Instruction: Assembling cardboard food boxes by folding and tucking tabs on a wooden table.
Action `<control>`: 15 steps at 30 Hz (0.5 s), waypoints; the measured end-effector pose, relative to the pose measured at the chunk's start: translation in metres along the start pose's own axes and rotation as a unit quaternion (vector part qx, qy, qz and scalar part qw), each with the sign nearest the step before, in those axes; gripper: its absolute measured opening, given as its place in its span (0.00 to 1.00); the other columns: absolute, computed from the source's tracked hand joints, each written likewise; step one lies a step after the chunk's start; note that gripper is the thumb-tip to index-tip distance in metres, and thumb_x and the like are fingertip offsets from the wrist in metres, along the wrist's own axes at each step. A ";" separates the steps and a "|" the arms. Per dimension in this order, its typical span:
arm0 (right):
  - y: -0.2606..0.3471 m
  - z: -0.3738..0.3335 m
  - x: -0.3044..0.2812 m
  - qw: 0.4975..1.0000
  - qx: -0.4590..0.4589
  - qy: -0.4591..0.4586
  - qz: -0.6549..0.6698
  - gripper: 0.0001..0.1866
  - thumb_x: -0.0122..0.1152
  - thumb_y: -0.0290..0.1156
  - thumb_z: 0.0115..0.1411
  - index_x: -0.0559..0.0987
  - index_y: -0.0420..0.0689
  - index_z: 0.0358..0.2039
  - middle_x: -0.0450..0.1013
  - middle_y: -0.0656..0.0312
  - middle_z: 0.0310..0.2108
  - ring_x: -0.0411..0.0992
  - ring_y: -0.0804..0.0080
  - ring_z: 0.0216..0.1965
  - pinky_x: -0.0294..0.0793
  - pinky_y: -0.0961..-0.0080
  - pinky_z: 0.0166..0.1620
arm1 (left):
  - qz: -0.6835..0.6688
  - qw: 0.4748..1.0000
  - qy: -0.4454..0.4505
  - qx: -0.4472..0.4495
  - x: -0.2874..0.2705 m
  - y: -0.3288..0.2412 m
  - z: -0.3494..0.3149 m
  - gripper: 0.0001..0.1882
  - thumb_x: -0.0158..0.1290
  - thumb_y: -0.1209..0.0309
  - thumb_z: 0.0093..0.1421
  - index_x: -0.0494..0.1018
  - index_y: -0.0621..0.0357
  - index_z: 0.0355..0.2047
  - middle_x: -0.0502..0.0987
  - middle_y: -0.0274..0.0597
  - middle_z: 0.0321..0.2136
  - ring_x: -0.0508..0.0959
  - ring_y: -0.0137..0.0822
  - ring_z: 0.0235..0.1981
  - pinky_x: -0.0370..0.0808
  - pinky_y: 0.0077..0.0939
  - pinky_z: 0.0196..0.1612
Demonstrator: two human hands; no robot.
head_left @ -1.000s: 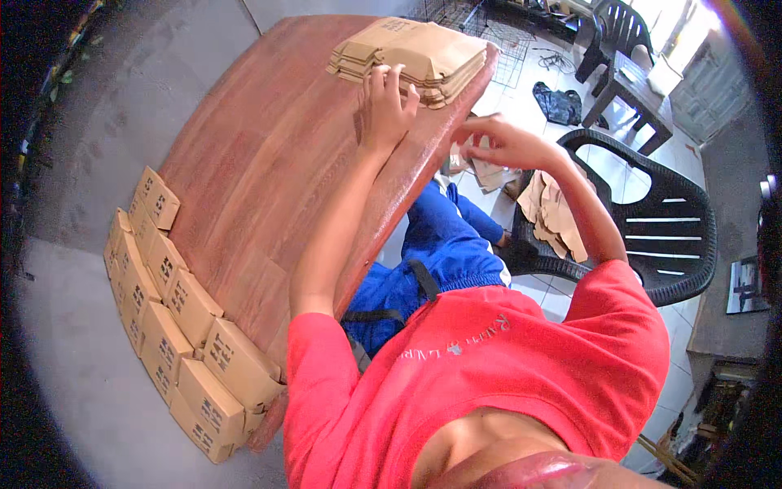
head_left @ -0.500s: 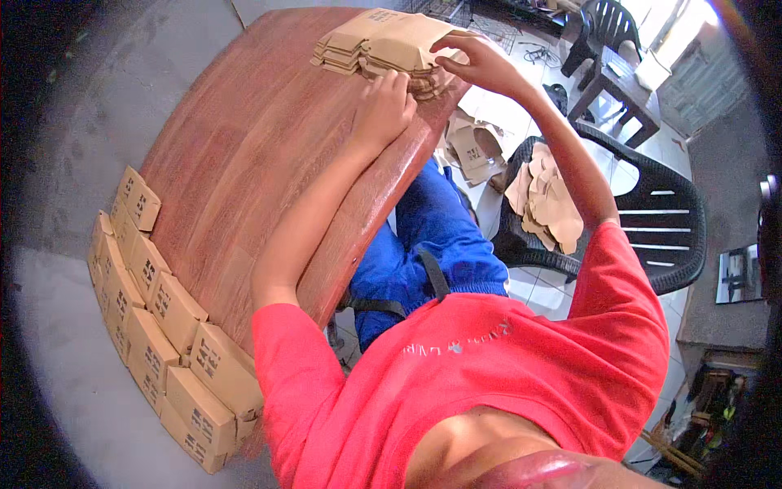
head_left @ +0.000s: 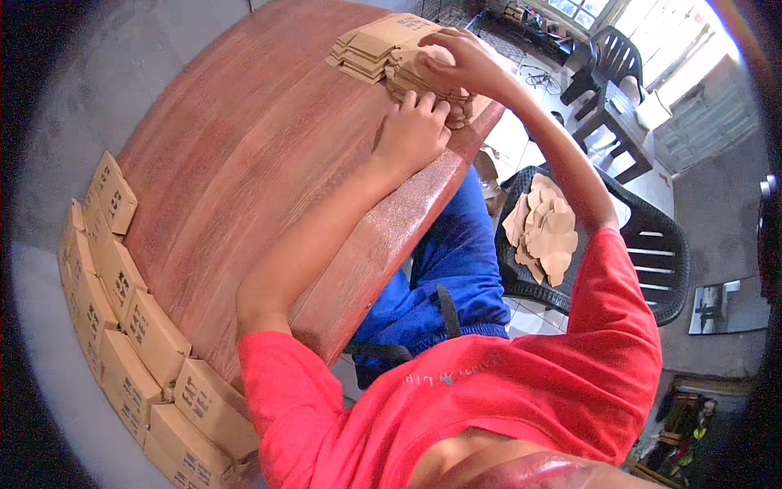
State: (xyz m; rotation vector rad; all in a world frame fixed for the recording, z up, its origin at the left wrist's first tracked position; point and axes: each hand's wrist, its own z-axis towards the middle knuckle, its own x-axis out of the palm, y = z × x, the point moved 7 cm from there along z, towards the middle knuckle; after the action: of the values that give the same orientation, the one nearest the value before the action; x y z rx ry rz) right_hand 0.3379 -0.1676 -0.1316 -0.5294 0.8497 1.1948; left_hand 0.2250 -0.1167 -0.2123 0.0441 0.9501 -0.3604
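Note:
At the far end of the wooden table (head_left: 244, 122), my right hand (head_left: 468, 65) reaches over a stack of flat brown cardboard box blanks (head_left: 403, 75). Its thumb and fingers are apart in a curve above the top of the stack, and they hide part of it. Beside the near side of that stack rests my left hand (head_left: 414, 130), its fingers bent and spread with the tips at the cardboard edges. A second stack of flat cardboard blanks (head_left: 366, 49) lies against the first, on its left. Neither hand visibly lifts a piece.
Folded brown boxes (head_left: 155, 326) with dark print stand in rows along the table's left edge. A black plastic chair (head_left: 652, 253) on my right carries loose cardboard scraps (head_left: 550, 232). More cardboard (head_left: 489, 175) lies low beside the table. A small dark table (head_left: 623, 130) stands farther back.
The whole view has shifted, so the table and boxes sit differently in it. My right hand has moved left over the stack. My left hand's fingers have spread a little.

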 end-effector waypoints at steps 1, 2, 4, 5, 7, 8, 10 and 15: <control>0.001 0.009 0.006 1.000 -0.007 0.004 0.002 0.20 0.60 0.44 0.61 0.80 0.41 0.46 0.77 0.47 0.45 0.73 0.50 0.50 0.70 0.59 0.55 | 0.006 1.000 -0.009 0.006 -0.002 0.001 -0.002 0.20 0.54 0.63 0.55 0.77 0.60 0.46 0.75 0.49 0.42 0.73 0.51 0.47 0.75 0.48 0.46; 0.000 0.017 0.018 0.999 0.012 0.041 0.003 0.22 0.60 0.44 0.60 0.79 0.42 0.48 0.76 0.47 0.47 0.72 0.49 0.51 0.70 0.59 0.56 | 0.007 1.000 -0.012 -0.002 -0.002 0.001 -0.004 0.20 0.54 0.63 0.55 0.77 0.60 0.46 0.75 0.49 0.42 0.73 0.51 0.47 0.75 0.48 0.46; -0.015 0.028 0.034 0.993 0.055 0.108 -0.003 0.25 0.61 0.46 0.60 0.78 0.43 0.52 0.74 0.47 0.51 0.70 0.49 0.54 0.68 0.60 0.57 | -0.003 1.000 -0.001 0.001 0.000 -0.005 -0.001 0.20 0.54 0.63 0.55 0.77 0.59 0.46 0.76 0.49 0.42 0.74 0.50 0.46 0.75 0.47 0.45; -0.018 0.032 0.041 0.993 0.052 0.109 -0.005 0.25 0.61 0.46 0.60 0.78 0.43 0.52 0.74 0.47 0.51 0.70 0.49 0.54 0.68 0.60 0.57 | -0.014 1.000 0.001 0.000 0.002 -0.006 0.002 0.20 0.55 0.63 0.54 0.77 0.59 0.45 0.76 0.49 0.42 0.74 0.49 0.45 0.76 0.47 0.45; -0.011 0.038 0.058 0.988 -0.029 0.136 0.060 0.26 0.62 0.45 0.59 0.75 0.47 0.55 0.75 0.47 0.50 0.73 0.45 0.50 0.72 0.55 0.54 | -0.020 1.000 0.005 -0.005 0.005 -0.005 0.005 0.20 0.55 0.63 0.54 0.77 0.59 0.45 0.76 0.49 0.42 0.74 0.50 0.46 0.76 0.47 0.45; -0.016 0.037 0.061 0.988 -0.030 0.137 0.058 0.26 0.62 0.45 0.59 0.75 0.47 0.55 0.75 0.47 0.50 0.73 0.45 0.50 0.72 0.55 0.54 | -0.029 0.999 0.013 -0.007 0.008 -0.006 0.005 0.20 0.55 0.63 0.54 0.78 0.59 0.45 0.76 0.49 0.43 0.74 0.50 0.46 0.76 0.47 0.45; 0.004 0.046 0.069 0.978 0.007 0.209 0.025 0.25 0.62 0.45 0.59 0.77 0.44 0.53 0.74 0.48 0.52 0.70 0.49 0.55 0.67 0.59 0.59 | -0.016 1.000 0.009 -0.018 0.001 0.001 -0.001 0.20 0.55 0.63 0.54 0.77 0.59 0.45 0.76 0.49 0.43 0.74 0.51 0.48 0.76 0.48 0.45; -0.006 0.094 0.077 0.985 -0.092 0.148 0.009 0.26 0.60 0.47 0.62 0.75 0.44 0.55 0.74 0.49 0.51 0.70 0.51 0.55 0.68 0.59 0.58 | -0.022 1.000 -0.004 -0.018 -0.004 0.005 0.006 0.18 0.56 0.63 0.54 0.78 0.58 0.42 0.76 0.48 0.42 0.74 0.50 0.48 0.76 0.47 0.45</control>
State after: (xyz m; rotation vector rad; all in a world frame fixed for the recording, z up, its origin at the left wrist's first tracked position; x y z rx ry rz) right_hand 0.3808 -0.0540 -0.1378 -0.8677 1.0027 1.2354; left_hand 0.2290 -0.1115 -0.2064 -0.0110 0.9504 -0.3832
